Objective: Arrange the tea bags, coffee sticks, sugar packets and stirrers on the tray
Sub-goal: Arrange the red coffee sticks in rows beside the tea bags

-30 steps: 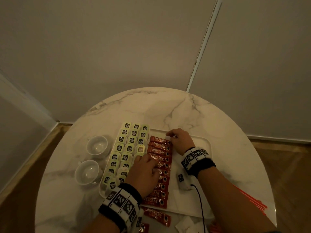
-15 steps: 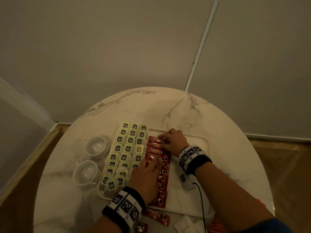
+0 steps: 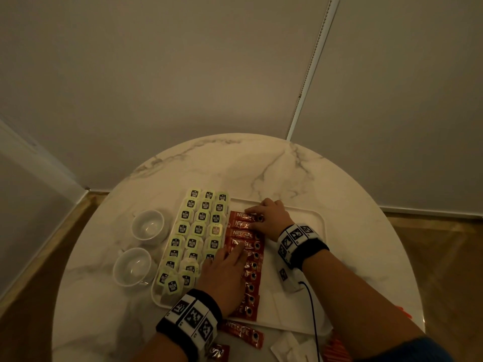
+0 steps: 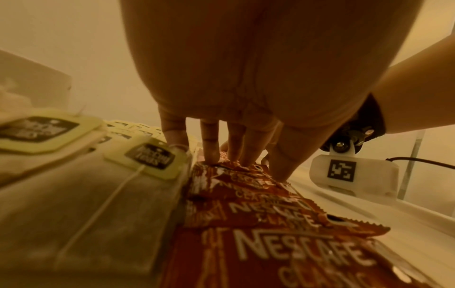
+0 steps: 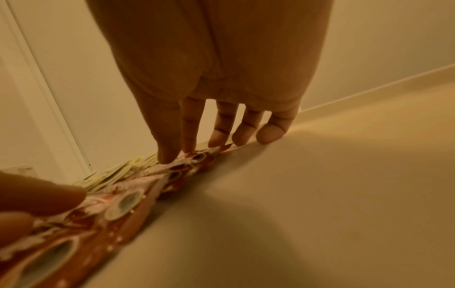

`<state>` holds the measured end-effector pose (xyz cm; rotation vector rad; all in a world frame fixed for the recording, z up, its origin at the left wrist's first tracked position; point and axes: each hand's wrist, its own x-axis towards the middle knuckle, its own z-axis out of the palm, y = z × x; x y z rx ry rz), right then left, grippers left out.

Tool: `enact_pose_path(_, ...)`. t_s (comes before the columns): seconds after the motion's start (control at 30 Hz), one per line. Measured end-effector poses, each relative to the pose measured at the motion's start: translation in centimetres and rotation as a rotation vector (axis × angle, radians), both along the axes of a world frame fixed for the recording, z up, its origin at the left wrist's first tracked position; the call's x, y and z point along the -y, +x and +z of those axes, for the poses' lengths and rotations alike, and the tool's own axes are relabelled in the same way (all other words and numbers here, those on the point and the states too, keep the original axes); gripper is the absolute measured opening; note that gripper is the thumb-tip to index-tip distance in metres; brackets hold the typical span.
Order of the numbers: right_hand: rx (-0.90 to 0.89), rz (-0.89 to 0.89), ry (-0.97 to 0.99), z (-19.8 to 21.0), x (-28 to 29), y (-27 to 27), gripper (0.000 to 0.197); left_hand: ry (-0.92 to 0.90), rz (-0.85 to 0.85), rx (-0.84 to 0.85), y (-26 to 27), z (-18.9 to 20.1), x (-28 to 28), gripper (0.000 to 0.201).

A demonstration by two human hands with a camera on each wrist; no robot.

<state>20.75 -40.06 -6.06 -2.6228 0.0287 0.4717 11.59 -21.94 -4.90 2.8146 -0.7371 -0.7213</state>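
Both hands lie flat on the column of red coffee sticks [image 3: 244, 259] that runs down the white tray [image 3: 303, 259]. Left hand [image 3: 226, 276] covers the near part of the column, its fingers [image 4: 209, 144] straight and a little spread, tips pressing the wrappers. Right hand [image 3: 269, 218] rests at the far end, fingers [image 5: 222, 128] straight and spread, thumb and first fingers on the top sticks, the outer fingertips down on the bare tray floor. Neither hand pinches anything.

Just left of the sticks, touching them, the tea bags [image 3: 198, 231] with pale green tags fill the tray's left part in three columns. One more coffee stick [image 3: 243, 333] lies on the marble desk [image 3: 235, 168] in front of the tray, with white packets [image 3: 290, 347] and orange stirrers [image 3: 335, 351] beside it. Two white cups [image 3: 149, 226] stand on the desk left of the tray.
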Motion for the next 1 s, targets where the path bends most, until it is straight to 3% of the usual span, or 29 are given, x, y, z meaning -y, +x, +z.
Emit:
enact_pose_path(0.57,-0.001,0.012,-0.027,-0.1,-0.1,0.1,0.041,-0.016,0.011,0.041,-0.1,1.0,-0.2,0.06)
enact_pose_path(0.73,0.018,-0.064,0.064,0.6,0.1,-0.3,0.044,-0.076,0.043,0.091,-0.2,1.9,-0.8,0.054)
enact_pose_path(0.83,0.102,-0.137,0.145,2.3,0.7,-2.1,0.042,-0.218,0.057,0.105,-0.6,2.6,-1.9,0.043)
enact_pose_path(1.0,0.201,-0.102,0.276,5.5,-1.0,-10.3,0.015,-0.372,0.016,-0.035,-2.7,3.2,-4.4,0.024)
